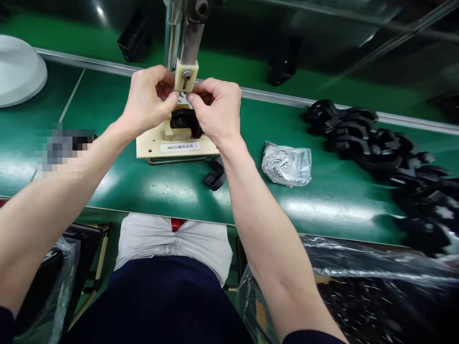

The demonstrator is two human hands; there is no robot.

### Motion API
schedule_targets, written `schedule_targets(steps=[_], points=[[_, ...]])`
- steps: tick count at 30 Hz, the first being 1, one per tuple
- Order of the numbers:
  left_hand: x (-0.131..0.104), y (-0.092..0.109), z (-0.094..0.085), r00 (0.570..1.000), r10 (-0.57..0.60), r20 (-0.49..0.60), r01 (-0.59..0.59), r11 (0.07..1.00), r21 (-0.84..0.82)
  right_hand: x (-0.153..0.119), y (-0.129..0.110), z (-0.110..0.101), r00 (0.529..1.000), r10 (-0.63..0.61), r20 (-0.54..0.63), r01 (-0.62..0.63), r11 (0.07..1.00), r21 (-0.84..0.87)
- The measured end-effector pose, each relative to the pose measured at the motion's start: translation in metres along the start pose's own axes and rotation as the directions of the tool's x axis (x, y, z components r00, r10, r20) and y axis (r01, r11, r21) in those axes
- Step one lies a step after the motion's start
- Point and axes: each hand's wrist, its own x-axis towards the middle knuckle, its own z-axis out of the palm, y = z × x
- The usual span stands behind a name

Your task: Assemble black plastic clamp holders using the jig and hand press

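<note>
A cream fixture [150, 143] with a printed label stands on the green table, and a black curved part [182, 119] sits in it. Above that part is the cream block [186, 76] at the lower end of the metal press column. My left hand [150, 98] is closed at the block's left side, thumb and fingers pinched. My right hand [218, 107] is closed in the same way at its right side. Small pale pieces [182, 98] show between the two thumb tips; what each hand pinches is too small to make out.
Right of the fixture lie a loose black part [214, 176] and a plastic bag [287, 165]. Many black parts [358, 134] are piled at the right. A white round object [19, 71] is at the far left. Below the table's right edge, clear plastic [344, 258] covers small dark pieces.
</note>
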Motion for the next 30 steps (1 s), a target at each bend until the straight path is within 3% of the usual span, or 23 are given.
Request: schedule_targets(steps=[5,14,18,23,30], points=[[-0.002,0.005,0.001,1.000,-0.014,0.008,0.014,0.998,-0.066,-0.001,0.004,0.001,0.999,-0.015,0.052,0.016,1.000,-0.018],[-0.001,0.020,-0.006,0.994,-0.071,0.084,0.073,0.997,-0.021,-0.007,-0.001,0.008,1.000,0.022,-0.004,-0.022,0.989,-0.144],[-0.001,0.019,-0.004,0.991,-0.133,0.024,0.135,0.986,-0.100,-0.007,-0.004,0.009,0.998,0.059,-0.012,-0.060,0.984,-0.166],[-0.001,0.009,-0.008,0.975,-0.218,0.045,0.222,0.954,-0.199,-0.008,-0.001,0.008,0.997,0.065,0.044,-0.055,0.979,-0.198],[0.005,-0.021,-0.009,0.992,-0.112,0.057,0.122,0.965,-0.234,-0.007,0.005,0.003,0.995,0.040,0.096,-0.018,0.976,-0.217]])
